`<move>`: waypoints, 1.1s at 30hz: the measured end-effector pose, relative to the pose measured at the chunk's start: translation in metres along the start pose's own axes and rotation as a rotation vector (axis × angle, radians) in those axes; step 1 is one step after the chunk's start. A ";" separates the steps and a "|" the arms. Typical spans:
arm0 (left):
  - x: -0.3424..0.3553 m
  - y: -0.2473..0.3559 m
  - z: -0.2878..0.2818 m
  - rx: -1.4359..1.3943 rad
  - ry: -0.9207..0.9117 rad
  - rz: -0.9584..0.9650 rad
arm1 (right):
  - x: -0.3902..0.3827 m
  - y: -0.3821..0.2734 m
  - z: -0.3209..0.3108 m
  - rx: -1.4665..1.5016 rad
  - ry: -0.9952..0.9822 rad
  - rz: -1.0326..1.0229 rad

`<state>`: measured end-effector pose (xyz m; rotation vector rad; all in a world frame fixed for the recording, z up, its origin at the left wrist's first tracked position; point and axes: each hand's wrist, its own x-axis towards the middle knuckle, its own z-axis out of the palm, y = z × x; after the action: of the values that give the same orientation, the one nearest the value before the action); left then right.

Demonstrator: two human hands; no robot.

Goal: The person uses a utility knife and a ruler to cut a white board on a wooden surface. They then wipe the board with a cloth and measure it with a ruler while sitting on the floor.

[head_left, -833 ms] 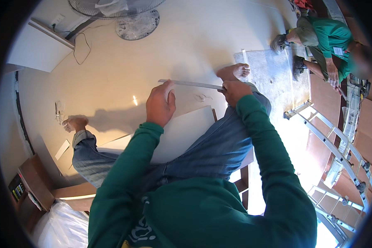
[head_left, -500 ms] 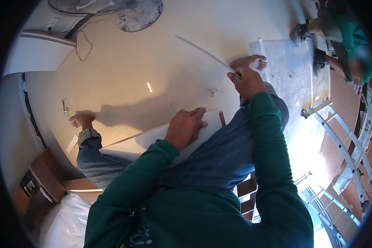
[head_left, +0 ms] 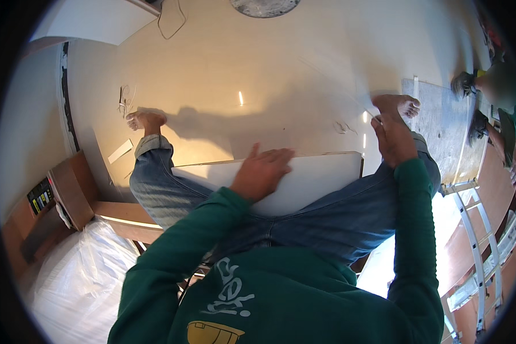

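A white board [head_left: 321, 178] with a brown long edge lies across my lap, between my spread legs. My left hand [head_left: 262, 174] rests on its upper face near the far edge, fingers stretched out and slightly blurred. Out to the right, beside my right foot, my right hand [head_left: 394, 142] is closed around one end of a long thin strip [head_left: 368, 110]. The strip points away to the far left and is so faint and smeared that its material cannot be made out. The fingertips of that hand are partly hidden.
A small white offcut [head_left: 120, 151] lies by my left foot. Clear plastic sheeting [head_left: 80, 281] and brown panels [head_left: 74, 183] are at the left. A round fan base [head_left: 265, 7] stands far ahead. At the right are an aluminium ladder [head_left: 475, 252], a grey sheet [head_left: 441, 123] and another person [head_left: 501, 86].
My view has shifted, so most things sit further right or higher. The board lies more level across my lap. My right hand, with the strip, is lower relative to my right foot.
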<state>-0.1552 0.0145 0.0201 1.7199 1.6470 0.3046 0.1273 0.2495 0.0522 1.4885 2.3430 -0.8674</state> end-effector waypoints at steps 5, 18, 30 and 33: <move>-0.068 -0.062 -0.053 0.082 -0.085 -0.145 | -0.048 -0.065 -0.005 -0.286 -0.055 -0.200; -0.048 -0.045 -0.057 -0.182 0.038 -0.133 | -0.098 -0.127 0.000 -0.480 -0.187 -0.389; -0.050 -0.056 -0.075 -0.316 0.030 -0.300 | -0.090 -0.150 -0.002 -0.529 -0.287 -0.393; -0.046 -0.060 -0.072 -0.341 0.010 -0.334 | -0.083 -0.148 0.003 -0.539 -0.324 -0.351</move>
<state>-0.2533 -0.0094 0.0472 1.1734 1.7404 0.4062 0.0338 0.1403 0.1432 0.6847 2.3555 -0.4384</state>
